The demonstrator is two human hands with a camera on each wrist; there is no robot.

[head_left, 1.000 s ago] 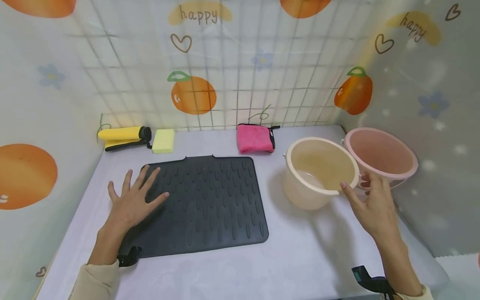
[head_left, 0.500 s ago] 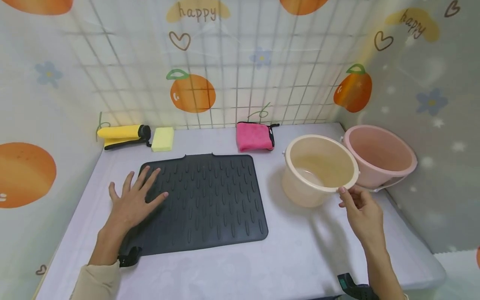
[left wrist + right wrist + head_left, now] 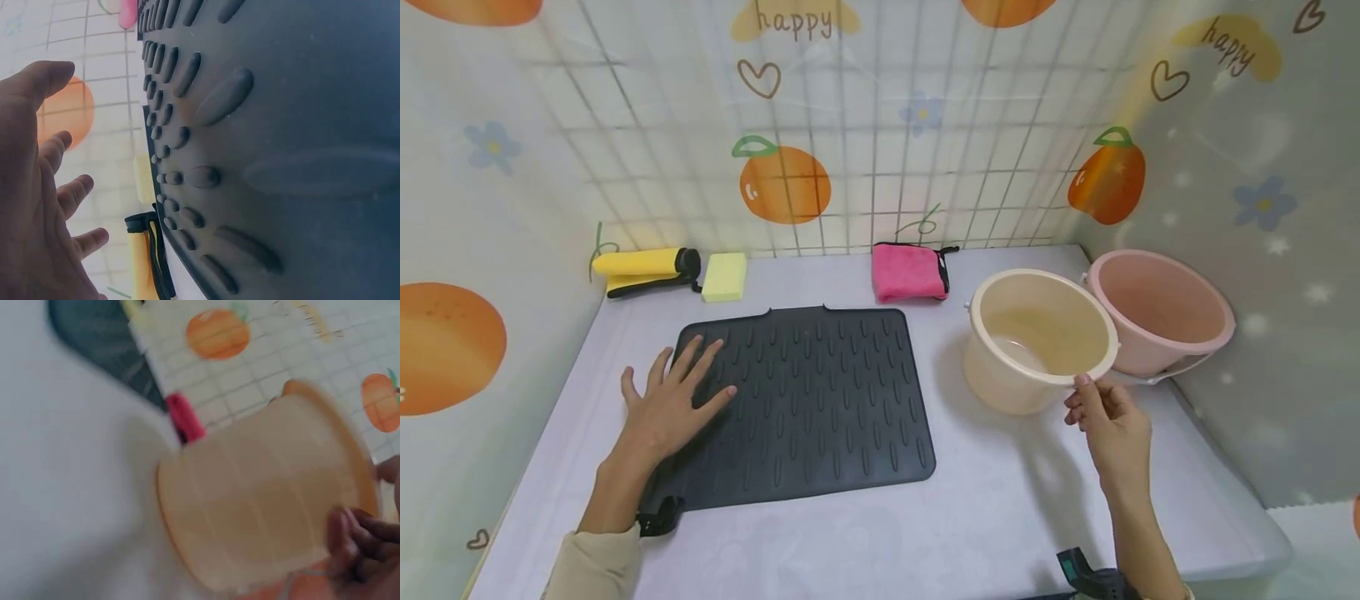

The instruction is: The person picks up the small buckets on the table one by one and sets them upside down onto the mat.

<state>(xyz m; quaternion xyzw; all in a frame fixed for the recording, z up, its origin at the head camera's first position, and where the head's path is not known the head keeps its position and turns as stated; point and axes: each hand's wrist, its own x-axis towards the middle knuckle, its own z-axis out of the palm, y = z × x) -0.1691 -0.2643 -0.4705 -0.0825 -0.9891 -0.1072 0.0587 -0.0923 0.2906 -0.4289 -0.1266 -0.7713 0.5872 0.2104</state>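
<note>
My right hand [image 3: 1116,433] is at the near right side of a cream bucket [image 3: 1000,375]. Its thumb is on the bucket's rim and the fingers curl beneath, pinching the edge. In the right wrist view, the curled fingers [image 3: 350,550] lie against the outer wall of the cream bucket [image 3: 250,494]. Over the left part of a black ribbed mat [image 3: 812,408], my left hand [image 3: 662,408] is spread with straight fingers and holds nothing. The left wrist view shows the hand [image 3: 31,181] beside the raised ridges of the mat [image 3: 325,94].
A pink bucket [image 3: 1157,300] with a handle stands right behind the cream one, by the side curtain. Along the back wall lie a yellow roll-like item with black trim [image 3: 647,267], a pale yellow sponge [image 3: 724,277] and a pink zipped pouch [image 3: 910,273].
My right hand has shifted left along the cream bucket's rim, from its right side to nearer the front, and its fingers have curled more. The left hand stays over the mat.
</note>
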